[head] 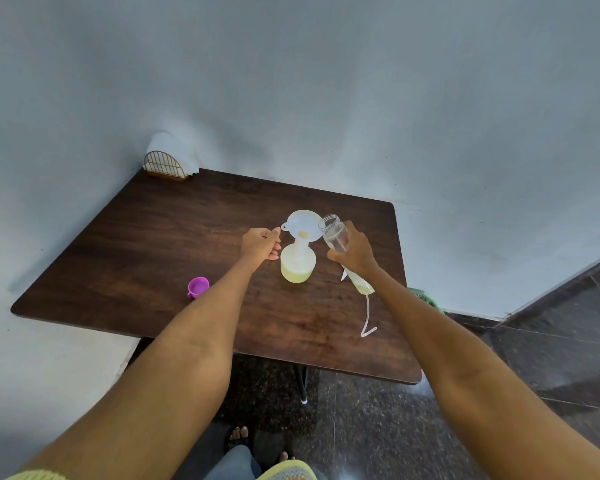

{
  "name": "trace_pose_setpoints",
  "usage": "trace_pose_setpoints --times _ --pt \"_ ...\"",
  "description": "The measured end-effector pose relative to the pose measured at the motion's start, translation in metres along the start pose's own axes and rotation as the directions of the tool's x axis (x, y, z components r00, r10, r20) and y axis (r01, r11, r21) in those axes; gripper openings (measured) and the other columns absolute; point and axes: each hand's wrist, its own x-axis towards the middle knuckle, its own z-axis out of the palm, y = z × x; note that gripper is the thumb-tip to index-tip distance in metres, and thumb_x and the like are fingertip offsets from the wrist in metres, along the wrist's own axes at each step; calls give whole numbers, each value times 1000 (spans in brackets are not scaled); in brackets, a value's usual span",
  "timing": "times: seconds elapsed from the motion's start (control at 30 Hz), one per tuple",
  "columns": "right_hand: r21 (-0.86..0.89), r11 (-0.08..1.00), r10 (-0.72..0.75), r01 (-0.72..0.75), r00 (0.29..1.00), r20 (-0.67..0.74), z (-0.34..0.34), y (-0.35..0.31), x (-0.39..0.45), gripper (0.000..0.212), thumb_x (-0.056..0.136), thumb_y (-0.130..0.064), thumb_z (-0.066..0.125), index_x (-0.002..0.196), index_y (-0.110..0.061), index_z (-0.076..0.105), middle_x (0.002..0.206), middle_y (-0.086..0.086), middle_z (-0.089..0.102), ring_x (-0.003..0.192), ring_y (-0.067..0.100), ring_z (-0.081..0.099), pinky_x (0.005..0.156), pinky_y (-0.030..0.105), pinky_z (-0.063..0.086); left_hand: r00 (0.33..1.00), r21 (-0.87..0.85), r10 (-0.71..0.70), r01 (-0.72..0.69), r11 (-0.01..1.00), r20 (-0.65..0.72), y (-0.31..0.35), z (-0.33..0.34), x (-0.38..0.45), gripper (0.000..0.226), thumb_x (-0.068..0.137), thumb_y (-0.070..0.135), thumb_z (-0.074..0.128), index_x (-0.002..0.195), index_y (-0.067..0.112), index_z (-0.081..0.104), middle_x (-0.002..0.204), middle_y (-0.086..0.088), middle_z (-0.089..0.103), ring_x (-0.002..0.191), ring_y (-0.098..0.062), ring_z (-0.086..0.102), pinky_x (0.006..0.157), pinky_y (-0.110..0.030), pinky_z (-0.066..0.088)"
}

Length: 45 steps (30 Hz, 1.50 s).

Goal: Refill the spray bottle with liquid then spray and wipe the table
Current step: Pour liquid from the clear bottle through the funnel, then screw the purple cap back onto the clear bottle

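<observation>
A translucent spray bottle stands mid-table with pale yellow liquid in its lower part. A white funnel sits tilted in its neck. My left hand pinches the funnel's small tab at the left rim. My right hand grips a clear jar that looks empty, its open mouth raised beside the funnel's right edge. The spray head with its curved dip tube lies on the table under my right wrist. The dark wooden table holds all of these.
A purple cap lies open side up near the table's front left. A wire napkin holder with white napkins stands at the far left corner against the wall. A green cloth shows past the table's right edge.
</observation>
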Motion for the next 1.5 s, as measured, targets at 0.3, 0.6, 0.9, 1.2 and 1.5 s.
trace_pose_setpoints --times 0.3,0.6,0.9,1.2,1.5 --pt "224 971 102 -88 993 -54 1 -3 -5 51 73 -18 75 114 -6 48 106 9 64 87 19 59 84 34 52 1000 -28 -10 10 1000 8 -3 -4 -10 31 93 29 54 84 2 65 66 -3 61 58 -12 59 68 -29 58" --pt "169 985 -34 45 997 -68 40 -37 -35 48 75 -41 72 100 -5 54 78 6 64 66 18 60 65 31 52 997 -86 -76 76 993 11 -41 -31 -30 31 93 25 55 69 8 60 64 -4 59 56 -11 56 44 -14 53" --pt "170 979 -119 112 992 33 100 -100 -45 45 75 -45 72 94 -9 51 82 7 69 71 22 64 70 36 53 990 -97 -136 132 986 -40 -100 -89 -43 31 92 21 56 63 9 57 62 -5 58 44 -6 55 42 -15 51" --pt "287 958 -27 17 999 34 159 -126 -39 53 71 -35 78 112 -13 54 110 4 64 102 19 60 92 38 50 986 -12 -128 127 992 -104 -145 -159 -34 10 86 15 64 84 10 55 80 -12 63 55 -12 57 41 -15 50" --pt "276 949 165 -150 986 -33 171 -128 -32 62 72 -34 77 117 -9 43 116 9 60 106 24 59 90 39 51 990 76 -142 142 987 -11 -159 -167 -24 18 79 6 69 92 9 57 72 1 55 75 -18 58 57 -31 57"
